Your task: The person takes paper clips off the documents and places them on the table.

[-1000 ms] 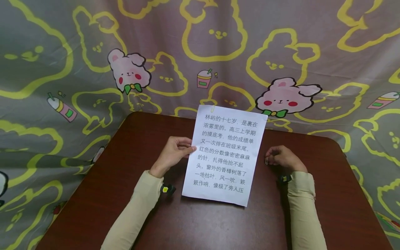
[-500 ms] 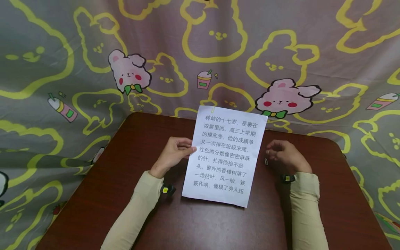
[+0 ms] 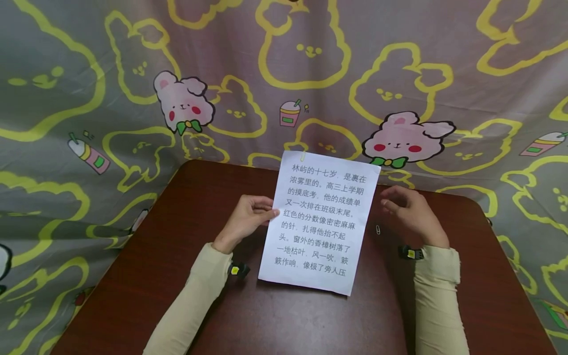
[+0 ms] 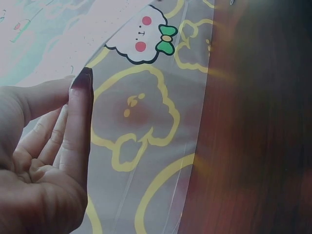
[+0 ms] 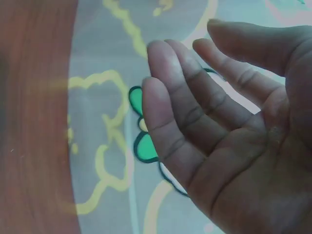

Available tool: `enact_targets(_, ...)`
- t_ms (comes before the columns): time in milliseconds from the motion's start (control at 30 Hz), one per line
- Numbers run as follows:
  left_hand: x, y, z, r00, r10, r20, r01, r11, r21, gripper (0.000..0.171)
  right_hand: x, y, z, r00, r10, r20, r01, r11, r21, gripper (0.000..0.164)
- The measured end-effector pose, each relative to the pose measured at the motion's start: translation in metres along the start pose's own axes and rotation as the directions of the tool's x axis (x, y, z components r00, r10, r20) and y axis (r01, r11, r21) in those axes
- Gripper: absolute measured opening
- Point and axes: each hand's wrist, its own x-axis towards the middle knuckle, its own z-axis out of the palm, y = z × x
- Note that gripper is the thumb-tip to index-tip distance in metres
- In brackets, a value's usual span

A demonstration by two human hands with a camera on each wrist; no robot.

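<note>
My left hand (image 3: 246, 217) pinches the left edge of a white sheet of paper (image 3: 317, 281) between thumb and fingers. The sheet carries large printed Chinese text and stands tilted up toward me. At its top left corner sits a pale yellow paper clip (image 3: 302, 156). To the right of the sheet, a small silvery-white paper clip (image 3: 378, 230) lies on the table. My right hand (image 3: 412, 212) hovers beyond and to the right of that clip, its fingers loosely bent. In the right wrist view the palm of the right hand (image 5: 234, 146) shows with nothing in it.
Everything is over a dark reddish-brown table (image 3: 293, 325) with rounded far corners. A grey curtain (image 3: 239, 49) with yellow rabbit outlines hangs right behind the table's far edge and along both sides.
My right hand has let go of the small clip, left it on the table, and drawn back up and to the right. The left hand and the sheet have stayed nearly still.
</note>
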Motion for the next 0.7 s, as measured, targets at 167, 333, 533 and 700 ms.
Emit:
enact_targets(167, 0.000, 0.000, 0.000, 1.000, -0.002, 0.003, 0.002, 1.000, -0.002, 0.020, -0.004, -0.012, -0.004, 0.998, -0.023, -0.058, 0.024, 1.000, 0.019, 0.029)
enact_targets(333, 0.000, -0.001, 0.001, 1.000, -0.010, 0.009, 0.010, 1.000, -0.002, 0.020, -0.005, -0.019, -0.006, 0.995, -0.034, -0.097, 0.043, 0.994, 0.103, 0.029)
enact_targets(533, -0.001, -0.001, 0.001, 1.000, -0.021, 0.009, 0.021, 1.000, 0.000, 0.021, -0.003, -0.026, -0.004, 0.982, -0.083, -0.167, 0.113, 0.977, 0.181, 0.033)
enact_targets(700, -0.001, -0.001, 0.003, 1.000, -0.019, 0.023, 0.020, 1.000, -0.003, 0.022, 0.001, -0.034, -0.003, 0.971, -0.077, -0.225, 0.133, 0.959, 0.250, 0.038)
